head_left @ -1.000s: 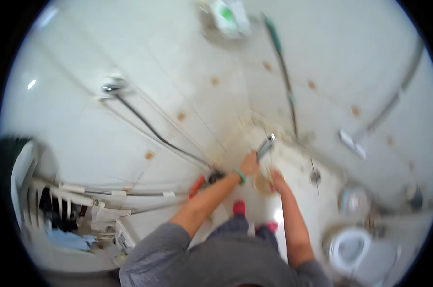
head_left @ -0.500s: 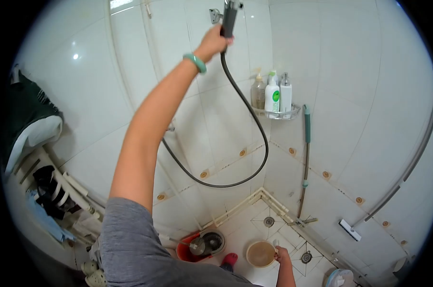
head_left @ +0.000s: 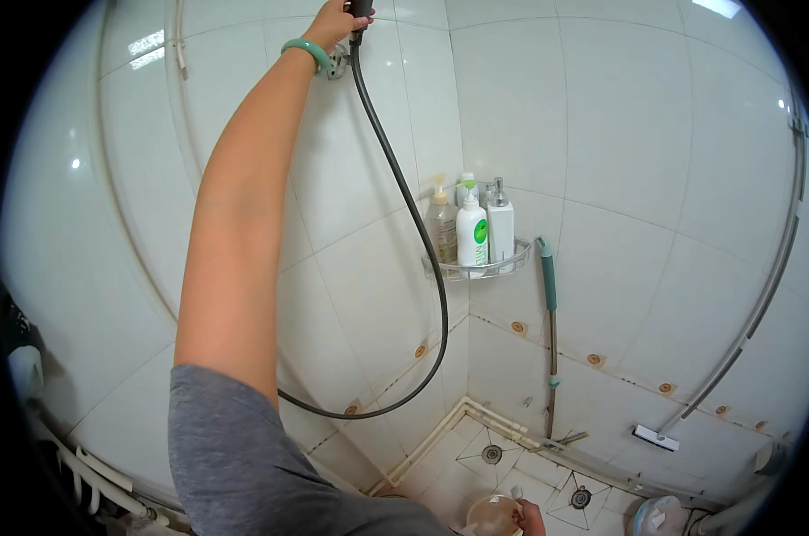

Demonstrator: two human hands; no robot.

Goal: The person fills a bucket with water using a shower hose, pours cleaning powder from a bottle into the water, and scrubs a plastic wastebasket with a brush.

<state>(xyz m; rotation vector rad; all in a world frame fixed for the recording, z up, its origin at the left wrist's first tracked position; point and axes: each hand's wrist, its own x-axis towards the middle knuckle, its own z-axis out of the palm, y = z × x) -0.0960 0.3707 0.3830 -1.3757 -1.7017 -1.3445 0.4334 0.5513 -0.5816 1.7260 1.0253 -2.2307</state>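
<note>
High on the tiled wall, my left hand [head_left: 337,25] is closed round the black shower handle [head_left: 361,11], whose head is cut off by the top edge. A green bangle [head_left: 307,51] circles that wrist. From the handle a black hose [head_left: 403,183] hangs in a long loop. The wall bracket [head_left: 337,62] is just below my left hand. Low at the bottom edge, my right hand [head_left: 530,518] grips the side of a translucent basin [head_left: 489,515] near the floor, partly cut off by the frame.
A wire corner shelf [head_left: 480,271] holds several bottles [head_left: 472,234]. A green-handled pole [head_left: 548,277] and a long squeegee [head_left: 656,437] lean on the right wall. Floor drains [head_left: 492,454] lie below; a lidded bucket [head_left: 657,516] stands at lower right. A white rack is at lower left.
My left hand has carried the shower handle from near the floor up to the wall bracket. The view has tilted upward. My right hand has kept hold of the basin.
</note>
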